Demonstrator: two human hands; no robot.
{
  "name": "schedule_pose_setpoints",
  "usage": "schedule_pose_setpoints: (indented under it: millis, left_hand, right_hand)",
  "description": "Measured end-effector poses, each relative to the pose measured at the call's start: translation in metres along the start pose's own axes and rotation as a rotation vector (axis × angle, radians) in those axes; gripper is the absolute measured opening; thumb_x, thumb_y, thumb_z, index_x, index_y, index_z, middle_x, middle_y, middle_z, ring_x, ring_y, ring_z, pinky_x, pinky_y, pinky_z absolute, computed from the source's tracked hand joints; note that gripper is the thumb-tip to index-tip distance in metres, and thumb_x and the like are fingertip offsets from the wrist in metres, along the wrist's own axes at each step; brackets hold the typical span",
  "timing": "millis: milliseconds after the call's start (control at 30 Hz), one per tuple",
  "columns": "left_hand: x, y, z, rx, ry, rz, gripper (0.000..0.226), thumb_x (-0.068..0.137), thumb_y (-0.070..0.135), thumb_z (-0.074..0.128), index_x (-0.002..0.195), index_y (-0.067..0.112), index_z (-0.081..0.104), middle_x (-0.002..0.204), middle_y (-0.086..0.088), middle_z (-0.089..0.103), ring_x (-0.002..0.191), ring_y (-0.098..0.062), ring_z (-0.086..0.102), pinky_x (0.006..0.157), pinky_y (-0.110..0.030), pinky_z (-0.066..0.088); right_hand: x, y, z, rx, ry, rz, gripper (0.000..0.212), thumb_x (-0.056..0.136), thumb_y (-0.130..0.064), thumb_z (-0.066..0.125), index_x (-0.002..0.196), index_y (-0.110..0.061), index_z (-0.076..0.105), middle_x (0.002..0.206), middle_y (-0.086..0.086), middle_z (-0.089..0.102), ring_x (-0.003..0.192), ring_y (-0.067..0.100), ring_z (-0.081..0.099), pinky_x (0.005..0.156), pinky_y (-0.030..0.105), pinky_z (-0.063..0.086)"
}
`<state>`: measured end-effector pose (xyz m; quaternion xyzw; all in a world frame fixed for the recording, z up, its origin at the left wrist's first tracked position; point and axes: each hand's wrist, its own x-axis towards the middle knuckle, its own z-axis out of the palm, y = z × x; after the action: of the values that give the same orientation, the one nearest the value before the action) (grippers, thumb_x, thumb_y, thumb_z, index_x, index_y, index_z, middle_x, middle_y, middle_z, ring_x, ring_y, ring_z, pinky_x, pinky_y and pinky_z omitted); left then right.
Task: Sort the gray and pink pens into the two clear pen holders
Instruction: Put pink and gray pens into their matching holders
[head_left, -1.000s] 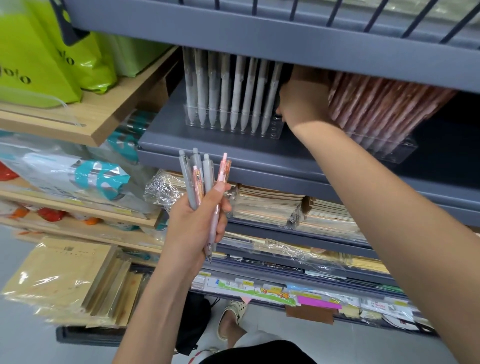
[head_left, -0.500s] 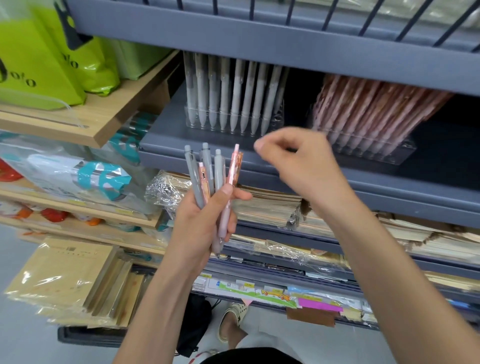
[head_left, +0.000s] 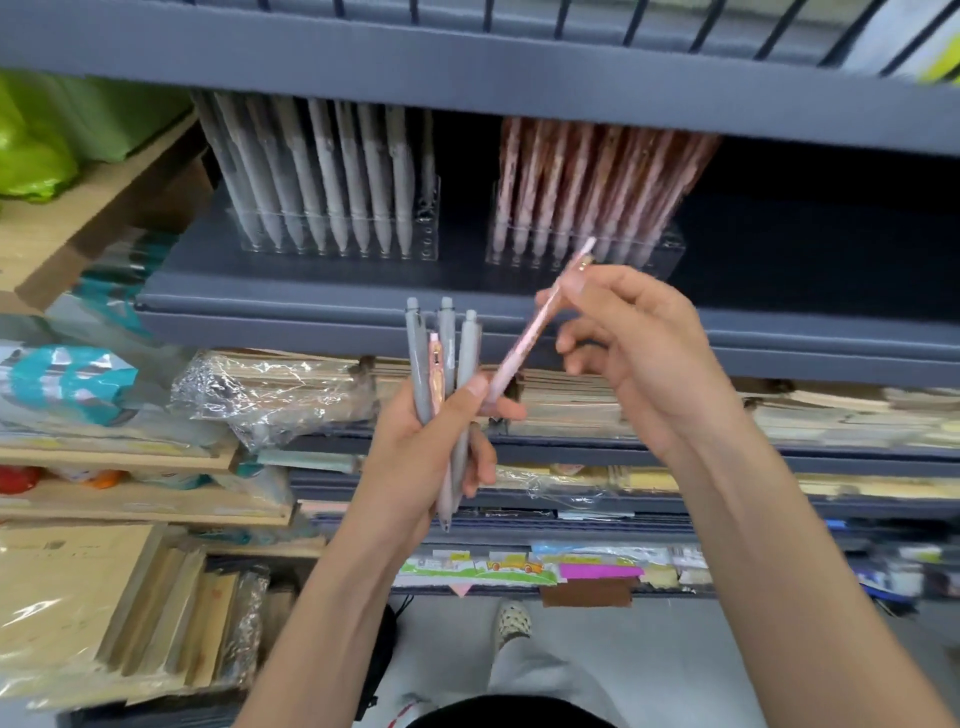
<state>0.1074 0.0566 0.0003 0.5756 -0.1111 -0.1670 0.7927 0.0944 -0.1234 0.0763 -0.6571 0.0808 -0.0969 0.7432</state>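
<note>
My left hand (head_left: 426, 447) is raised with the palm toward me. Its fingers and thumb curl round a bunch of three matte gray plastic click pens (head_left: 445, 332), which stand upright with their buttons up. A pale pink pen with a coppery clip (head_left: 435, 366) is tucked among them.

My right hand (head_left: 639, 358) pinches a second slim pink pen (head_left: 524, 338) near its upper end between thumb and forefinger, the other fingers loosely curled. That pen slants, with its button end toward the shelf and its lower end beside the left thumb. I cannot tell whether they touch.

Above, on the dark gray shelf (head_left: 311, 301), the left clear plastic pen holder (head_left: 428, 228) is packed with smooth gray pens standing tips down. Set apart from it, the right clear plastic pen holder (head_left: 667, 254) holds glossy pink pens that lean.
</note>
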Motion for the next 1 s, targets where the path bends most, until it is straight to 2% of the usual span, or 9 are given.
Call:
schedule_pose_setpoints:
  millis: [167, 300, 367, 533, 667, 733, 800, 900, 1000]
  left_hand:
    - [0.011, -0.005, 0.027, 0.037, 0.073, -0.017, 0.042, 0.101, 0.030, 0.054, 0.113, -0.010, 0.054, 0.057, 0.005, 0.067, 0.033, -0.011, 0.038, 0.035, -0.019, 0.034]
    - [0.022, -0.002, 0.053, -0.026, 0.096, 0.013, 0.029, 0.100, 0.029, 0.056, 0.107, 0.000, 0.053, 0.085, -0.011, 0.074, 0.035, -0.013, 0.041, 0.036, -0.021, 0.034]
    - [0.028, -0.003, 0.065, -0.049, 0.093, 0.026, 0.028, 0.098, 0.033, 0.059, 0.103, 0.006, 0.054, 0.089, -0.013, 0.074, 0.037, -0.014, 0.044, 0.037, -0.022, 0.036]
    - [0.035, -0.008, 0.087, -0.043, 0.111, 0.026, 0.039, 0.092, 0.043, 0.061, 0.110, 0.008, 0.059, 0.093, -0.012, 0.075, 0.040, -0.016, 0.050, 0.038, -0.024, 0.040]
    - [0.039, -0.010, 0.091, -0.024, 0.163, 0.039, 0.039, 0.092, 0.044, 0.062, 0.109, 0.009, 0.061, 0.094, -0.012, 0.075, 0.040, -0.014, 0.049, 0.038, -0.023, 0.039]
    - [0.040, -0.011, 0.091, -0.005, 0.181, 0.048, 0.038, 0.093, 0.043, 0.061, 0.109, 0.009, 0.062, 0.097, -0.012, 0.075, 0.041, -0.013, 0.049, 0.038, -0.023, 0.039]
    - [0.040, -0.011, 0.092, 0.005, 0.190, 0.050, 0.036, 0.094, 0.042, 0.061, 0.108, 0.009, 0.063, 0.100, -0.012, 0.076, 0.041, -0.012, 0.048, 0.037, -0.023, 0.039]
    - [0.038, -0.012, 0.093, 0.008, 0.190, 0.037, 0.035, 0.093, 0.042, 0.061, 0.109, 0.010, 0.063, 0.104, -0.011, 0.076, 0.042, -0.012, 0.049, 0.037, -0.023, 0.039]
    - [0.035, -0.013, 0.092, 0.005, 0.192, 0.038, 0.038, 0.090, 0.044, 0.063, 0.109, 0.011, 0.064, 0.106, -0.010, 0.076, 0.044, -0.011, 0.050, 0.038, -0.021, 0.040]
  right_hand:
    - [0.008, -0.018, -0.054, 0.035, 0.284, -0.250, 0.012, 0.094, -0.019, 0.062, 0.097, -0.007, 0.061, 0.084, 0.014, 0.072, 0.069, 0.023, 0.068, 0.065, 0.028, 0.056]
    - [0.018, -0.031, -0.093, -0.023, 0.506, -0.424, 0.008, 0.090, -0.008, 0.058, 0.098, -0.010, 0.057, 0.075, -0.002, 0.072, 0.070, 0.019, 0.070, 0.071, 0.033, 0.058]
    - [0.026, -0.037, -0.107, -0.064, 0.552, -0.492, 0.013, 0.088, -0.004, 0.055, 0.098, -0.012, 0.056, 0.076, -0.005, 0.072, 0.073, 0.019, 0.072, 0.073, 0.036, 0.060]
    - [0.052, -0.039, -0.123, -0.137, 0.509, -0.536, 0.013, 0.090, -0.002, 0.056, 0.098, -0.012, 0.058, 0.082, 0.001, 0.072, 0.077, 0.025, 0.072, 0.078, 0.046, 0.060]
    - [0.071, -0.034, -0.123, -0.199, 0.450, -0.526, 0.011, 0.091, -0.004, 0.055, 0.095, -0.014, 0.057, 0.082, 0.005, 0.069, 0.072, 0.024, 0.068, 0.077, 0.048, 0.059]
    - [0.080, -0.033, -0.123, -0.320, 0.440, -0.490, 0.008, 0.088, -0.014, 0.056, 0.087, -0.021, 0.060, 0.079, 0.001, 0.069, 0.072, 0.023, 0.068, 0.076, 0.049, 0.058]
    - [0.088, -0.034, -0.122, -0.462, 0.405, -0.433, 0.011, 0.085, -0.028, 0.058, 0.084, -0.020, 0.065, 0.079, 0.003, 0.071, 0.078, 0.028, 0.069, 0.080, 0.048, 0.056]
    - [0.098, -0.038, -0.120, -0.692, 0.370, -0.445, 0.030, 0.084, -0.042, 0.062, 0.082, -0.013, 0.072, 0.072, -0.006, 0.068, 0.083, 0.023, 0.069, 0.087, 0.035, 0.052]
    - [0.104, -0.040, -0.114, -0.777, 0.357, -0.468, 0.017, 0.087, -0.036, 0.066, 0.078, -0.021, 0.066, 0.065, -0.020, 0.058, 0.077, 0.004, 0.063, 0.082, 0.020, 0.044]
